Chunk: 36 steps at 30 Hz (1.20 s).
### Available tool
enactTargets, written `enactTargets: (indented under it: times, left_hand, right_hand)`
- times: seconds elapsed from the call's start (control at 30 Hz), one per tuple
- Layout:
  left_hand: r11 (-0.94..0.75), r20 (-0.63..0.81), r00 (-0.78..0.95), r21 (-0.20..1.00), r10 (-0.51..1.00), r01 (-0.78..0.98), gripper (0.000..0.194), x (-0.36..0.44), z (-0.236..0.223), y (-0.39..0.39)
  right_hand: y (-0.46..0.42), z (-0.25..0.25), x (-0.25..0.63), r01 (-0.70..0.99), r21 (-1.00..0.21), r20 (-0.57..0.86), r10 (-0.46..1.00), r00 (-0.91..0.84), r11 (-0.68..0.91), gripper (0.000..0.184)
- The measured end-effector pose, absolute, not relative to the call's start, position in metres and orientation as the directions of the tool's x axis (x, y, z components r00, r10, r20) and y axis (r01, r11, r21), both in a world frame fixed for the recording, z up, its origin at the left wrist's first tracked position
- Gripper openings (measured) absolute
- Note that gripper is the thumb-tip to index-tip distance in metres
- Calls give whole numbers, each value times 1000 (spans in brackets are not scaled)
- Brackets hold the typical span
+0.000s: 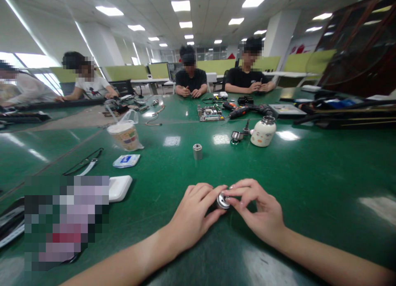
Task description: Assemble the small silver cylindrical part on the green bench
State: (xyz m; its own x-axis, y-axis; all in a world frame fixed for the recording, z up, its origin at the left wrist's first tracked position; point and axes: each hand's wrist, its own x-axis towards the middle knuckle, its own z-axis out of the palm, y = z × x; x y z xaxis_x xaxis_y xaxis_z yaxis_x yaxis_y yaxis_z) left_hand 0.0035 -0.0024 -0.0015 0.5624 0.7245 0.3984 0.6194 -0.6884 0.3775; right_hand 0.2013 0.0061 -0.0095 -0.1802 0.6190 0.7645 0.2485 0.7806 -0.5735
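Observation:
Low over the green table, my left hand [198, 207] is closed around a small metal cylinder [222, 200], its round end facing up toward me. The fingers of my right hand [260, 209] are pinched together at the top of that cylinder. Whatever sits between those fingertips is too small to make out. Farther forward, a second metal cylinder [197, 152] stands upright on the table, apart from both hands.
A cream bottle [262, 132] stands open beside metal parts [237, 136]. Behind are a circuit board [210, 113] and a power drill [239, 112]. Leftward lie a bagged cup [124, 136], a tissue pack [126, 160] and a white case [119, 188]. Several people sit across the table.

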Motion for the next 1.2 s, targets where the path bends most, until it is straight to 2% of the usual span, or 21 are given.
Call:
enactTargets:
  times: [0.37, 0.5, 0.67, 0.83, 1.07, 1.2]
  left_hand:
    - [-700, 408, 571, 369, 713, 611, 46, 3, -4, -3]
    - [-707, 414, 575, 364, 706, 607, 46, 3, -3, -4]
    - [-723, 422, 589, 349, 689, 596, 43, 4, 0, -5]
    - [-707, 413, 575, 370, 706, 602, 43, 4, 1, -5]
    - [-631, 405, 485, 465, 775, 621, 42, 2, -3, -3]
    - [-607, 458, 409, 487, 790, 628, 58, 2, -5, -6]
  right_hand:
    - [3, -2, 198, 233, -507, 806, 552, -213, 830, 24]
    - [4, -3, 199, 238, -543, 784, 587, -201, 806, 25]
    - [5, -5, 201, 237, -554, 784, 596, -176, 798, 34]
    - [3, -3, 200, 277, -567, 761, 622, -186, 776, 31]
    - [3, -4, 197, 373, -656, 623, 750, -224, 656, 32]
    - [5, -7, 196, 425, -720, 490, 835, -249, 549, 36]
